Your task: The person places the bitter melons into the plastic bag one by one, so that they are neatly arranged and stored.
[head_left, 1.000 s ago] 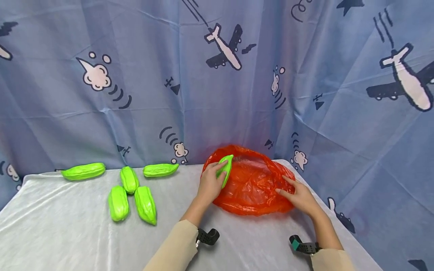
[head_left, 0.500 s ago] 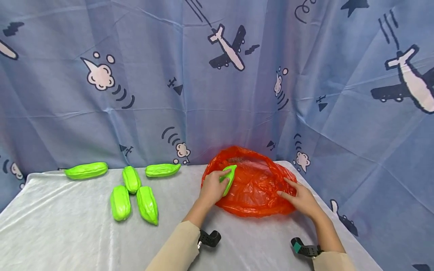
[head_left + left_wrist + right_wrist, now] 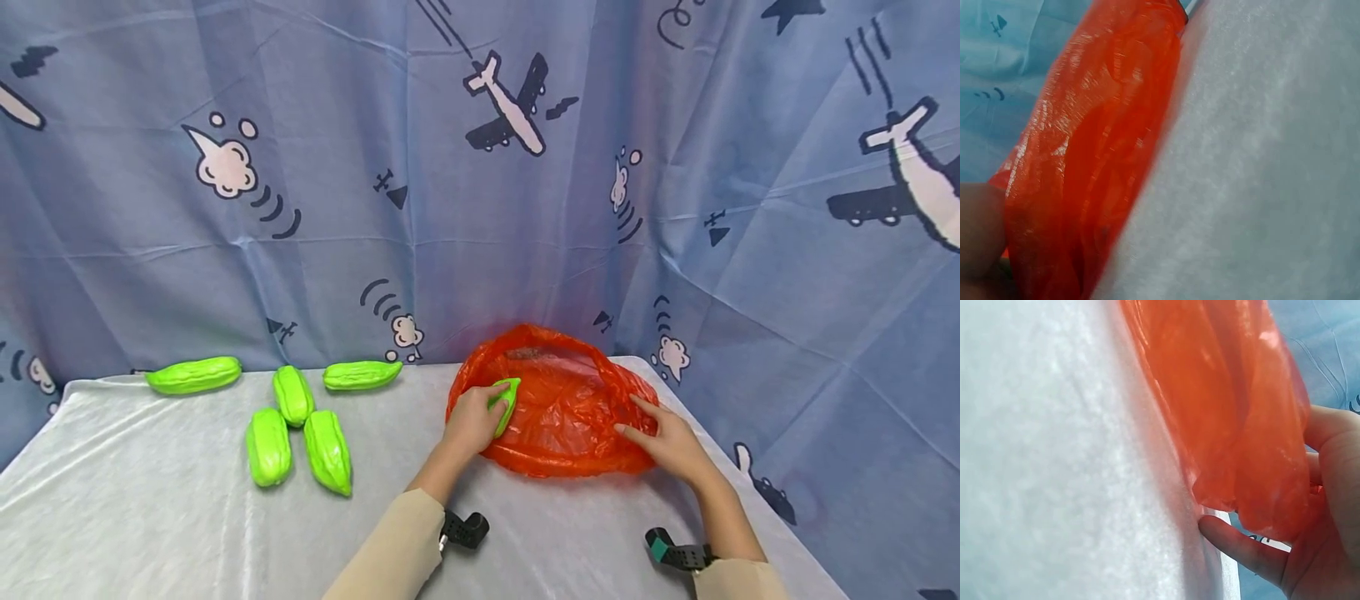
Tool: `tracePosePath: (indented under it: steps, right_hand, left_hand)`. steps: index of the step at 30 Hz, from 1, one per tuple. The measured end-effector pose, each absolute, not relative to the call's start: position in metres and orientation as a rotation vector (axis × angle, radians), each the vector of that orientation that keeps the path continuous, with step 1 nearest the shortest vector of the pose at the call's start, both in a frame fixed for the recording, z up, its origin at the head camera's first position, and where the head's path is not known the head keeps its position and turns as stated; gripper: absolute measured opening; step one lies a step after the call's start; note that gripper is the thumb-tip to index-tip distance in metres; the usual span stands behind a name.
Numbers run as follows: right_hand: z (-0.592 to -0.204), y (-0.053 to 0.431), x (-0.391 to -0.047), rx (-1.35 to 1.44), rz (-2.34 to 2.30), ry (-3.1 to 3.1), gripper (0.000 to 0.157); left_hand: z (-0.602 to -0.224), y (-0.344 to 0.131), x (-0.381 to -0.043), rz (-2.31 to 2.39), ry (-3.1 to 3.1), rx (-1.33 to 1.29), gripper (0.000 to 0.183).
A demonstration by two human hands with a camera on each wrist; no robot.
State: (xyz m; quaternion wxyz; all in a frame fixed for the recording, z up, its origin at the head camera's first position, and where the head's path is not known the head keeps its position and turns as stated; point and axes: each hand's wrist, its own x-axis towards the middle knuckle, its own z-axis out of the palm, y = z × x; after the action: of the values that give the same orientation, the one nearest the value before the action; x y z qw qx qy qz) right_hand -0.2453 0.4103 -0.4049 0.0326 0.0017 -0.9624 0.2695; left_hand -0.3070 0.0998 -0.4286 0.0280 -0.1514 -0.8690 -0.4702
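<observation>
One green gourd [image 3: 512, 397] in the grip of the left hand [image 3: 475, 417], between thumb and fingers, just inside the mouth of a red plastic bag [image 3: 570, 463], with a pointed tip showing past the fingers. Across the opening from that grip, well apart from the gourd, the right hand [image 3: 672, 439] at the opposite edge of the bag, spread wide, with bag film between thumb and fingers. From the right wrist, a straight thumb clear of the film and fingers partly behind it; impossible to tell how firmly pressed against the plastic. From the left wrist, mostly red film alongside the holding fingers, with little to be made out of the gourd.

To the left of both hands, five more on a white-covered worktop [image 3: 165, 533]: a rear gourd [image 3: 292, 396], a blunt gourd [image 3: 267, 447] and a pointed gourd [image 3: 327, 452] in a close cluster; a slim gourd [image 3: 362, 375] on the cluster's side toward the left hand; and, farthest from the hands, a long gourd [image 3: 193, 376]. Behind both hands, a blue curtain [image 3: 315, 167] with printed airplanes.
</observation>
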Motion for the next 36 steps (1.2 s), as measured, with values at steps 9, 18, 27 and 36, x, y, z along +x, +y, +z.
tracePosePath:
  steps: [9, 18, 27, 36]
  right_hand:
    - [-0.412, 0.407, -0.247, 0.022, 0.851, -2.917, 0.08]
    - [-0.42, 0.401, -0.254, 0.059, 0.903, -2.861, 0.075]
    - [-0.411, 0.407, -0.252, 0.016, 0.885, -2.89, 0.074]
    - [-0.435, 0.415, -0.244, -0.021, 1.054, -2.707, 0.064]
  left_hand:
    - [-0.429, 0.092, -0.304, -1.443, -2.7, -0.466, 0.041]
    - [-0.415, 0.081, -0.299, -1.429, -2.683, -0.467, 0.049]
    - [-0.365, 0.04, -0.257, -1.265, -2.618, -0.586, 0.042]
    - [-0.372, -0.04, -0.22, -0.996, -2.528, -0.47, 0.036]
